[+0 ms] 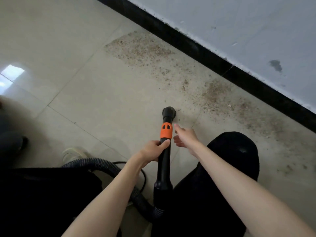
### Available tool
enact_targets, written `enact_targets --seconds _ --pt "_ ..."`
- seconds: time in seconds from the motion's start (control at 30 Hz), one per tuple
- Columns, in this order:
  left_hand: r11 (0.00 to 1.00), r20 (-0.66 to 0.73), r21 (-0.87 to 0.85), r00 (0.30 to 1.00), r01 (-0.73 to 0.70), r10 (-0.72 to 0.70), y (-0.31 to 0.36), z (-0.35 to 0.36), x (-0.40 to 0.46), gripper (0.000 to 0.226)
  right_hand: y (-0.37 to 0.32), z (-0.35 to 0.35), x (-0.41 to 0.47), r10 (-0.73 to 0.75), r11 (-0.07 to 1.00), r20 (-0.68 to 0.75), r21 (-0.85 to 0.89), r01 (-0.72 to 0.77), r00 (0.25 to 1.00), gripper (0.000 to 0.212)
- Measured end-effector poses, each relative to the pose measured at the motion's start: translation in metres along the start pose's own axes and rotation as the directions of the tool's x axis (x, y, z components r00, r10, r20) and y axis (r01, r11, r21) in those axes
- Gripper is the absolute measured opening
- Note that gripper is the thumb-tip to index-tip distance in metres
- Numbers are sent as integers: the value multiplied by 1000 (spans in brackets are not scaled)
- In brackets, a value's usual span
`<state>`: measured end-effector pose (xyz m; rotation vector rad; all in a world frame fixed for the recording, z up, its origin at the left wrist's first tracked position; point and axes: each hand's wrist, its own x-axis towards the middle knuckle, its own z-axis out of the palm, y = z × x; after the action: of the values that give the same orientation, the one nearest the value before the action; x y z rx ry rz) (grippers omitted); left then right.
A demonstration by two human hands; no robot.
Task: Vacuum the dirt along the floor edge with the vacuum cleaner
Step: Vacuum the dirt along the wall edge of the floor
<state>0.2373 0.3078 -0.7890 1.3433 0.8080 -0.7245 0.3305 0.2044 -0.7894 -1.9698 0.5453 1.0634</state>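
Left hand (154, 150) grips unlabelled wand (164, 156).

bare forearms (109, 190), no sleeves showing; black trousers (213, 194) over both legs, one knee rounded beside the trousers' right edge; pale shoe (75, 153) left of the trousers.

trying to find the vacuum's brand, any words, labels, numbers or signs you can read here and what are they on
None: no readable text shows anywhere in the view.
The orange collar on the vacuum wand carries only two dark cut-out slots, no letters.
The nozzle, the ribbed hose, the black baseboard and the wall show no label or number.
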Motion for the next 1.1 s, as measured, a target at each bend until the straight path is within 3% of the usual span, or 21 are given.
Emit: enact_targets --seconds 0.13,0.37,0.5,0.67,0.8,0.93,1.1 --pt "994 76 111 997 15 -24 -8 12 0 29 0 13 9 62 998 25 -11 -62 998 29" --pt "965 249 258 961 52 -118 -24 20 0 42 37 7 1 139 988 -100 -59 -145 985 26" --pt "981 279 165 949 105 -149 -31 -2 -3 26 28 26 -3 68 989 -59 -131 -75 996 25" --pt "965 315 -39 920 259 -234 -56 -38 -20 12 22 73 -15 42 974 107 -228 -16 993 28" --pt "945 292 -58 910 323 -293 -60 -45 -20 9 25 82 -13 47 966 154 -258 -5 987 26" --pt "964 232 -98 947 248 -220 -42 -40 -8 12 9 76 1 10 965 93 -260 15 996 43" --pt "985 -44 -167 998 44 -51 2 -40 17 15 -33 75 26 -134 971 115 -186 154 984 45"
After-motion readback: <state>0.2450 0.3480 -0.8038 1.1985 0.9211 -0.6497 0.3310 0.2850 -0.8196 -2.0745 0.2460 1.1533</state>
